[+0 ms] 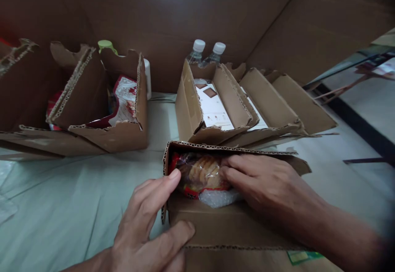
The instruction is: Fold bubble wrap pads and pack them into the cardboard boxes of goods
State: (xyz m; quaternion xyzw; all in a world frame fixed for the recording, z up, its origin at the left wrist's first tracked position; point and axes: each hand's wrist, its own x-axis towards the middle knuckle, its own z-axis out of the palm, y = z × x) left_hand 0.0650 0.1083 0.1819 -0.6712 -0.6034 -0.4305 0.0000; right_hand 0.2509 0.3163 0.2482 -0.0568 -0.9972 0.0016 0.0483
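A small open cardboard box lies in front of me. Inside it rests a clear packet of biscuits with red printed edges, and a piece of bubble wrap shows along its near side. My right hand reaches into the box, fingers bent and closed on the packet's right end; the fingertips are partly hidden. My left hand grips the box's left end, its index finger at the rim beside the packet and its thumb on the near cardboard wall.
Cardboard bins at the left hold a red and white packet. Further bins at the right contain white boxes. Behind those stand two capped bottles. Pale green cloth covers the surface; a cardboard wall rises behind.
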